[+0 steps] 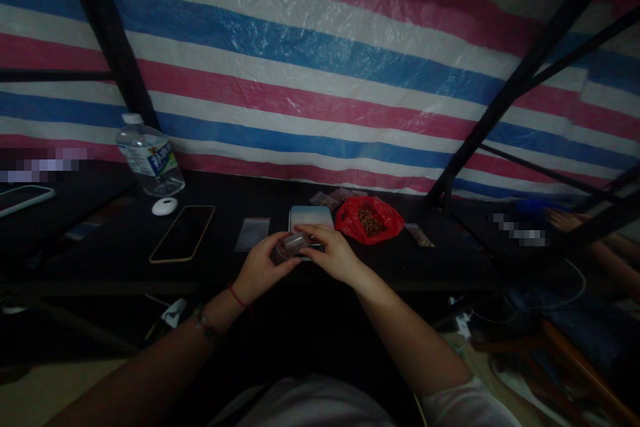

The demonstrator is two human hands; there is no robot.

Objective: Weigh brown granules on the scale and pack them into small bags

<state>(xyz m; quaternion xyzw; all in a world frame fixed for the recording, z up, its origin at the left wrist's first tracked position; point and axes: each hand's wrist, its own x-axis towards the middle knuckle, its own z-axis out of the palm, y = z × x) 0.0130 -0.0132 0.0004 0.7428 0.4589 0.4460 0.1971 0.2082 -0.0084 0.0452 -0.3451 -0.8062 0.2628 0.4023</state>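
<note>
Both hands meet over the front of a dark table (125,247). My left hand (260,270) and my right hand (333,255) together grip a small clear plastic bag (294,245) with something dark inside. Just behind them lies a small pale scale or pad (311,216). To its right sits an open red plastic bag (369,219) holding brown bits. An empty clear zip bag (253,233) lies flat to the left of my hands.
A phone (183,233) lies face up at the left, with a white bottle cap (165,206) and a water bottle (150,157) behind it. More small filled bags (419,235) lie by the red bag. Another person's hand (565,219) shows far right. A striped tarp backs the table.
</note>
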